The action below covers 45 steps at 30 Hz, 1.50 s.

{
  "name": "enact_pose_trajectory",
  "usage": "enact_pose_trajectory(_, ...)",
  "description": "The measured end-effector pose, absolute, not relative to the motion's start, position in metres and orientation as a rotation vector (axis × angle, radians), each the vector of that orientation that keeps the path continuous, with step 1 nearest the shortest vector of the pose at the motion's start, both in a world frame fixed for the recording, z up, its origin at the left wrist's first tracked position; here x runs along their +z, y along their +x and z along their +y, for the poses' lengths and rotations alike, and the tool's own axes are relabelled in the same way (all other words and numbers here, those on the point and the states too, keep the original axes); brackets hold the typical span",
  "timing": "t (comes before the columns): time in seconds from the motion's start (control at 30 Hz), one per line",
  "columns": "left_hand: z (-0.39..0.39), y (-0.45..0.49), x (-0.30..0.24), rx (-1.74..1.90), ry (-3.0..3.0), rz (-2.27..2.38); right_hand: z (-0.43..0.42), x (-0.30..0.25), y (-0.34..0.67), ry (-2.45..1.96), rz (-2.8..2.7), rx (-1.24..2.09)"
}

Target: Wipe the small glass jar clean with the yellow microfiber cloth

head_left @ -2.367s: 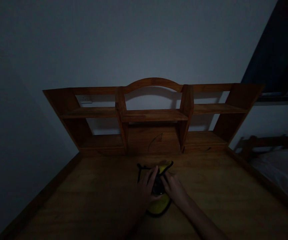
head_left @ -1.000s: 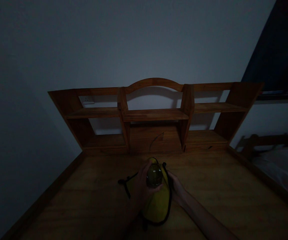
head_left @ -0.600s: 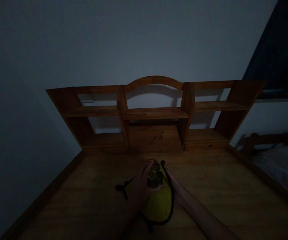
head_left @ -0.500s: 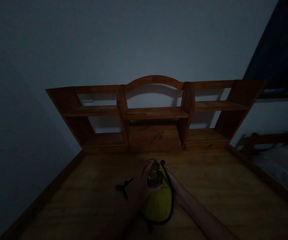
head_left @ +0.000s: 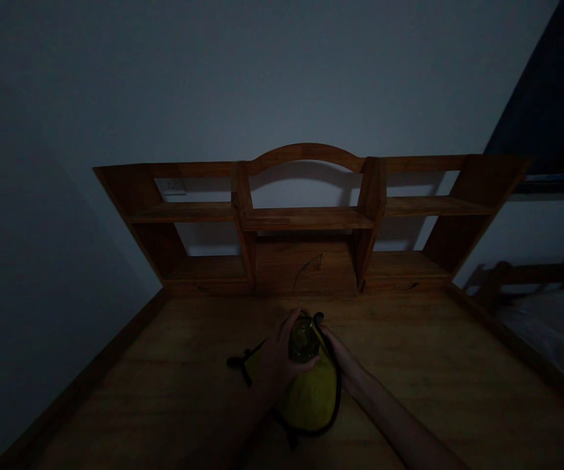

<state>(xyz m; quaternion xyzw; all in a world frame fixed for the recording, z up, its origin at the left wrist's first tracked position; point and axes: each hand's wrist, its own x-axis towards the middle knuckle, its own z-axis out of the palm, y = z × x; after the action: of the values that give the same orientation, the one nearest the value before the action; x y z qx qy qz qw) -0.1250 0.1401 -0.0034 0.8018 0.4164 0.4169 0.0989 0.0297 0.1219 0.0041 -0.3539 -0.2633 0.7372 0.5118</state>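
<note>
A clear glass-like vessel (head_left: 303, 339), round at the end facing me, is held over the desk. My left hand (head_left: 279, 365) curls around its left side, thumb below and fingers above. Under and beside it spreads a yellow cloth piece (head_left: 313, 399) with black edging and dark strap ends; whether it is a bag or a flat cloth I cannot tell. On the far right side, my right hand (head_left: 335, 349) grips the cloth's black edge against the vessel. Its fingers are mostly hidden behind the cloth.
A wooden desk (head_left: 409, 365) lies beneath, with a raised rim along each side. At its back stands a wooden shelf unit (head_left: 306, 219) with small drawers, against a pale wall (head_left: 282, 78). A wall socket (head_left: 174, 187) shows behind the left shelf. The room is dim.
The view has shifted slightly. Both hands keep nearly the same hold on the vessel and the yellow cloth.
</note>
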Motion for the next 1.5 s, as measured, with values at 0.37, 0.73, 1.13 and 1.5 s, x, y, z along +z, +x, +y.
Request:
enact_pose_trajectory(0.37, 0.142, -0.124, -0.007, 1.112, 2.43, 1.265, 0.128, -0.006, 0.038, -1.209, -1.182, 0.673)
enact_pose_trajectory(0.73, 0.14, -0.121, -0.01, 1.043, 2.442, 1.191, 0.114, 0.01, 0.035, -1.073, -1.594, 0.288)
enact_pose_trajectory(1.13, 0.14, -0.12, -0.011, 1.162, 2.532, 1.204, 0.117, 0.011, 0.039, -1.144, -1.496, 0.347)
enact_pose_trajectory(1.5, 0.14, -0.12, -0.011, 1.164, 2.517, 1.231, 0.117, 0.006, 0.037, -1.109, -1.471, 0.394)
